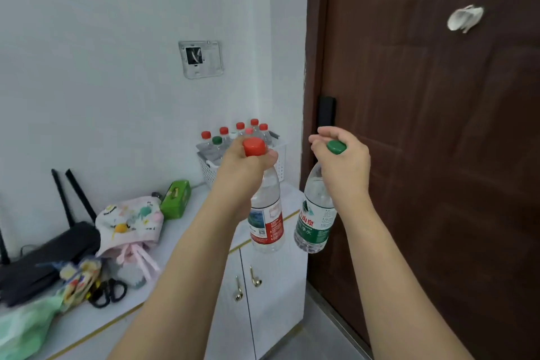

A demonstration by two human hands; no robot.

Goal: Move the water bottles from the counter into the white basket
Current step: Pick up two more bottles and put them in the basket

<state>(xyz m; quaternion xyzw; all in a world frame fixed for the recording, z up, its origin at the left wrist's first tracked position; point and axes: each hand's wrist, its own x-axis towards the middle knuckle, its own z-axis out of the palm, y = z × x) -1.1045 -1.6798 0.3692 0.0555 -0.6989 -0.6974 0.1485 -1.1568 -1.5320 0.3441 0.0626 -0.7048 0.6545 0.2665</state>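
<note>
My left hand [244,168] grips the neck of a clear water bottle with a red cap and red label [267,219], which hangs upright in the air. My right hand [342,165] grips the neck of a second bottle with a green cap and green label [314,219], tilted slightly. Both bottles hang over the counter's right end, in front of the white basket [211,172]. The basket stands at the far end of the counter [187,237] against the wall and holds several capped bottles [223,137], mostly red-capped, one green-capped.
On the counter's left lie a green box [176,199], a patterned pink cloth bundle [131,225], black scissors [109,292], a black router with antennas [43,257] and a green bag [23,330]. A brown door [438,155] stands at the right. White cabinet doors [263,286] are below.
</note>
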